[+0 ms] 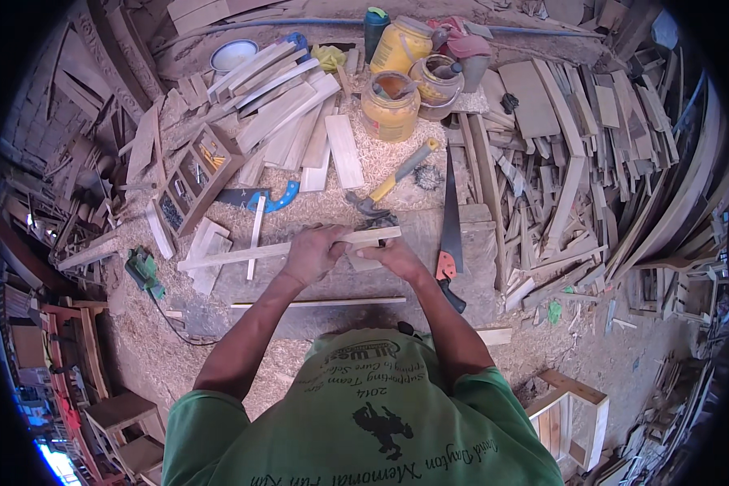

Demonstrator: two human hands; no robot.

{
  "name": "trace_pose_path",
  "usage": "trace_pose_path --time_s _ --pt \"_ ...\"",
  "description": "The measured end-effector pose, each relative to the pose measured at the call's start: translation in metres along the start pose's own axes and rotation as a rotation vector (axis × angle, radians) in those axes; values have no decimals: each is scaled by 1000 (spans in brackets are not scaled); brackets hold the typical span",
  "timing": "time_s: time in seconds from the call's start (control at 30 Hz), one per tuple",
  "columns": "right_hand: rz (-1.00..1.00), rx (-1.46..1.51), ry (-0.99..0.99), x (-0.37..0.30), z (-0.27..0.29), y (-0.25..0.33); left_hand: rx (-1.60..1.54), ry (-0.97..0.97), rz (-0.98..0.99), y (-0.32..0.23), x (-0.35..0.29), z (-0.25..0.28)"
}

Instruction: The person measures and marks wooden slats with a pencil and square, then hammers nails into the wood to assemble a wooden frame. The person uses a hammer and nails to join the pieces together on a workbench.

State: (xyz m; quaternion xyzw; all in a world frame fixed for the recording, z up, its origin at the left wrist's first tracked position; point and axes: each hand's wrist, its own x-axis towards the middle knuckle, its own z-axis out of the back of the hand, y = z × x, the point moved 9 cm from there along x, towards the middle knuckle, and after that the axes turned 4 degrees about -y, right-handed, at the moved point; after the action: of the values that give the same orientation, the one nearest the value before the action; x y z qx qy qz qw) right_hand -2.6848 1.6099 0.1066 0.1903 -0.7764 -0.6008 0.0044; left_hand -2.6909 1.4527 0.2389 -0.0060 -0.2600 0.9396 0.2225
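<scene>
Left hand [312, 255] clasping the long pale strip [235, 258] over the workbench [340, 283], it runs crosswise, longer end out leftward, and right hand [398, 261] is nearer its right tip, finger grip impossible to tell!

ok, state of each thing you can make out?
long wood strip: held
left hand: closed on strip
right hand: at strip's right end, grip unclear
hammer: lying, unheld
orange-handled saw: lying, unheld
blue-handled saw: lying, unheld
front yellow jar: upright, open
compartment box: open, partly filled
</scene>
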Motion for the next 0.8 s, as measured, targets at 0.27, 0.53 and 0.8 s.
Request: trace_pose_path --time_s 0.27,0.53,0.8 --pt "-105 -279 90 4 -2 5 95 -106 -47 -11 -7 7" --pt "352 -1100 123 114 79 7 145 -131 -23 -30 -33 1" --pt "393 -1912 224 181 40 -1 142 -159 47 -31 -43 8"
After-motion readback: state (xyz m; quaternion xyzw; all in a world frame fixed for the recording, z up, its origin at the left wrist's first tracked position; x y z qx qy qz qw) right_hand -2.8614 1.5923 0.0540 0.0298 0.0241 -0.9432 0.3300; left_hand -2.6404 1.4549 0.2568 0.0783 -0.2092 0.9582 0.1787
